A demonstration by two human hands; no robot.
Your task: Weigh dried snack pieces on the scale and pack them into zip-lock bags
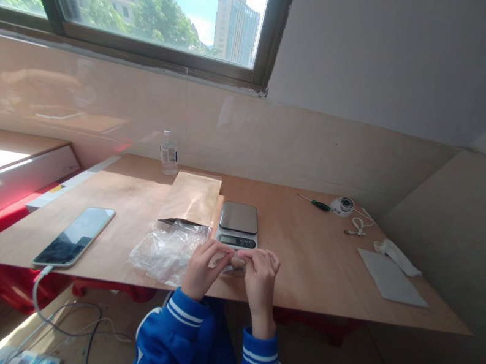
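Observation:
At the table's front edge, my left hand (pixel 204 269) and my right hand (pixel 260 277) come close together, thumbs and fingertips pinched. Between them is a small clear plastic bag (pixel 236 264) with something brownish inside; I cannot make out what. Both hands seem to grip its top edge, partly hidden by the fingers. Just beyond stands a kitchen scale (pixel 240 219) with a grey plate and a dark display. Crumpled clear plastic bags (pixel 165 254) lie left of my left hand, against the mouth of a flat brown paper bag (pixel 192 198).
A phone (pixel 75 238) on a charging cable lies at the left. A clear bottle (pixel 169 154) stands at the back. Towards the right are a green-handled screwdriver (pixel 319 205), a white dome camera (pixel 342 206) with its cable, and a white sheet (pixel 388 278).

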